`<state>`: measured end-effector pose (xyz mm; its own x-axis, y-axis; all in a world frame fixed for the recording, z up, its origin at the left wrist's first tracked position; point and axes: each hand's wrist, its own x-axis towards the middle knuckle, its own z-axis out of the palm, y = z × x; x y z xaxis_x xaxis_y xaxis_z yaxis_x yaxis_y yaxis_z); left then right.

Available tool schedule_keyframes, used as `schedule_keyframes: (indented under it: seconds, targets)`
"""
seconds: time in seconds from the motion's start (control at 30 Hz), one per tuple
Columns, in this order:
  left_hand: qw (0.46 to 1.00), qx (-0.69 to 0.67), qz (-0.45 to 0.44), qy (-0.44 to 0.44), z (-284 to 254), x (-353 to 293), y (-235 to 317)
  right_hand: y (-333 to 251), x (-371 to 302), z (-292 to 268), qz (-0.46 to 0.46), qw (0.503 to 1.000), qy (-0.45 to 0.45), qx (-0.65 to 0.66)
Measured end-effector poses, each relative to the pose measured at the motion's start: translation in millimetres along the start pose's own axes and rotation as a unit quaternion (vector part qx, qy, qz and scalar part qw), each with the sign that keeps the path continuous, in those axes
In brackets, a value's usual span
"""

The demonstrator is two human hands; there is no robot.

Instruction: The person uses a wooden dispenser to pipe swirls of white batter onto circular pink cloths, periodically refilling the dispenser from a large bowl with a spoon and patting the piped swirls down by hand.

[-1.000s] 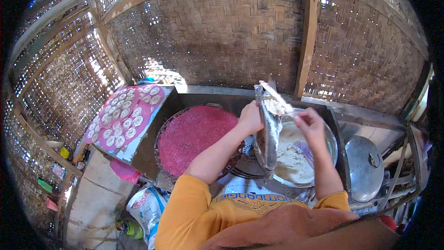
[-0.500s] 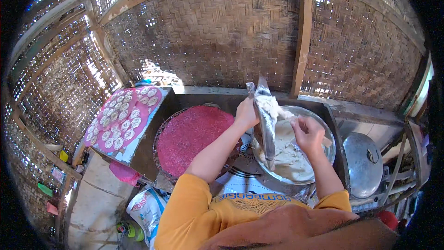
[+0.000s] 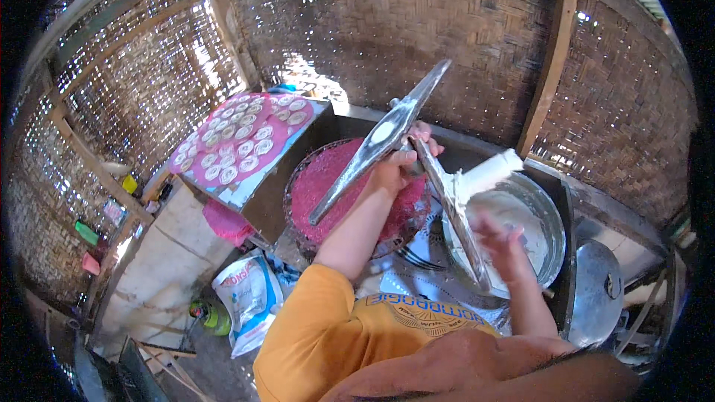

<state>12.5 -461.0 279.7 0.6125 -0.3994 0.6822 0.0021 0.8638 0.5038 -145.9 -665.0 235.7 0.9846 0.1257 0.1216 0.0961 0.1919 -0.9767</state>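
Note:
My left hand (image 3: 398, 167) is closed around a two-part wooden dough press (image 3: 436, 171), held up over the table. One bar slants up and away, with a round white patch at its middle. The other bar slopes down toward the basin, and a stubby block covered in white dough (image 3: 488, 176) sticks out from its side. My right hand (image 3: 510, 253) is beside the lower bar, fingers apart and partly smeared by motion, with nothing visible in it. Under it stands a metal basin (image 3: 555, 212) holding soft white dough (image 3: 532, 227).
Left of the basin lies a round tray with a pink perforated sheet (image 3: 320, 197). Coiled white dough rounds (image 3: 244, 132) cover another pink sheet on a box at the left. A domed metal lid (image 3: 596, 290) is at the right. A white sack (image 3: 249, 298) and a green gas cylinder (image 3: 216, 316) stand below.
The press has swung apart into two spread bars and turned, with its dough-covered block now showing. My right hand has dropped from the dough to beside the lower bar. The view has shifted.

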Motion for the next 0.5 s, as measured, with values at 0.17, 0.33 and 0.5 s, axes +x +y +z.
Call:
schedule_keyframes:
  seconds: [0.17,0.33,0.5]
  targets:
    - [0.99,-0.041,0.026,-0.133,-3,-29,7,11,15,72,0.191,0.69,-0.381,0.585]
    - [0.815,0.576,-0.057,-0.007,10,-87,70,8,40,34,0.1,0.895,-0.225,0.372]
    - [0.774,0.606,-0.138,0.124,37,-117,70,-25,54,67,-0.039,0.982,-0.14,0.121]
